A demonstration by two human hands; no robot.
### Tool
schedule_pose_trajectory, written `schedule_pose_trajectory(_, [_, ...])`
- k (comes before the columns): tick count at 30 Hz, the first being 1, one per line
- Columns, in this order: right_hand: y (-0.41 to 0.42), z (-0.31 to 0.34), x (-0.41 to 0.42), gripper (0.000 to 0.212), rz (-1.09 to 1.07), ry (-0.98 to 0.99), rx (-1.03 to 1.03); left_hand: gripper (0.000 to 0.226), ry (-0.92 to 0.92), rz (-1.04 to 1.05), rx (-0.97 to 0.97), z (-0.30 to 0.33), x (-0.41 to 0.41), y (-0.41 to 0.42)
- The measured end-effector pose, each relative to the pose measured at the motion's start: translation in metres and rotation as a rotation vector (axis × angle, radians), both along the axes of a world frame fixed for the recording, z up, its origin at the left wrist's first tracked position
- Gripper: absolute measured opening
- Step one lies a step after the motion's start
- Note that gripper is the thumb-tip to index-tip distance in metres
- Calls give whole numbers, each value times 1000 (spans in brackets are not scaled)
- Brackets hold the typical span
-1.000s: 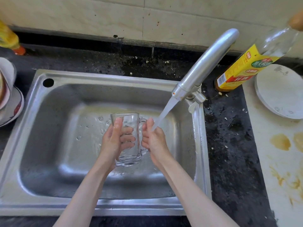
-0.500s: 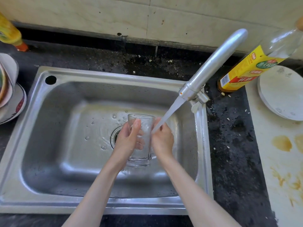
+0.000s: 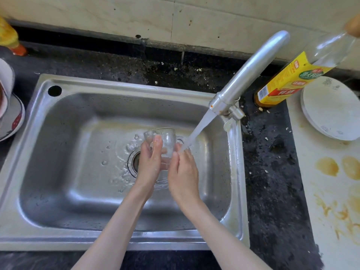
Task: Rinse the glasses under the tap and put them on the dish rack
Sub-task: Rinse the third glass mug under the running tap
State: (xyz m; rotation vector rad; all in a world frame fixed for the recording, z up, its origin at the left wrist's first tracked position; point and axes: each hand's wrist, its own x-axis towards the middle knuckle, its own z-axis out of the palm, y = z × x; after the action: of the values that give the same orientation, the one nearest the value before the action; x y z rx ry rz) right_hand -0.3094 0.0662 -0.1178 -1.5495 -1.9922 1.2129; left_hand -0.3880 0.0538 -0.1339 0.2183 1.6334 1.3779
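Observation:
A clear glass mug is held over the middle of the steel sink, its mouth tilted away from me. My left hand grips its left side, thumb on the near wall and fingers round the back. On the right side my right hand holds the mug, fingertips up by its handle. Water streams from the metal tap and lands on my right fingertips beside the glass. The mug's base is hidden between my hands.
The drain lies just left of my left hand. A yellow-labelled bottle and a white plate stand on the right counter. Stacked bowls sit left of the sink, an orange-capped bottle behind them.
The mug and both hands have shifted right, closer to the water stream, and the mug has tipped from upright to mouth-away. The drain has come into view.

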Motion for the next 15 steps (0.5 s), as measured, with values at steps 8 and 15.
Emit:
schedule_pose_trajectory(8, [24,-11,11,64,-272,156,-423,57,205,-290,43,3,26,-9])
schedule_pose_trajectory(15, [15,-18,23,90,-304,302,-490,55,341,-461,37,-2,27,-2])
